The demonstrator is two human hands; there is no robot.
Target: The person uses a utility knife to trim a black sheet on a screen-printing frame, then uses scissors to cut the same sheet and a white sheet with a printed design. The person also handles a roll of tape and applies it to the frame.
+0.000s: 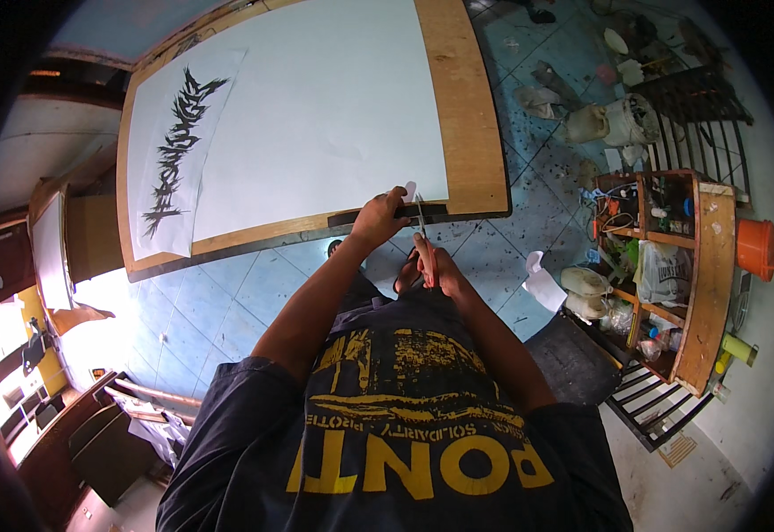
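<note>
White sheet [333,115] tops wooden board [468,115] above blue tiles [491,257].

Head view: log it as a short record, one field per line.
Work surface: wooden board under a large white sheet
On that, left end: smaller sheet with jagged black lettering
Left hand: at a dark strip, near edge
Right hand: holding red-handled scissors, blades by the strip
Right side: wooden shelf unit, orange bucket beside it
Floor: blue tiles

Workshop, apparently. Large wooden-edged worktable [468,97], topped with a white sheet [325,115]. Right of worktable: dark-spotted blue tile floor [533,199], grimy whitish bucket [628,122], crammed wooden shelf unit [711,275], orange bucket [758,250].
</note>
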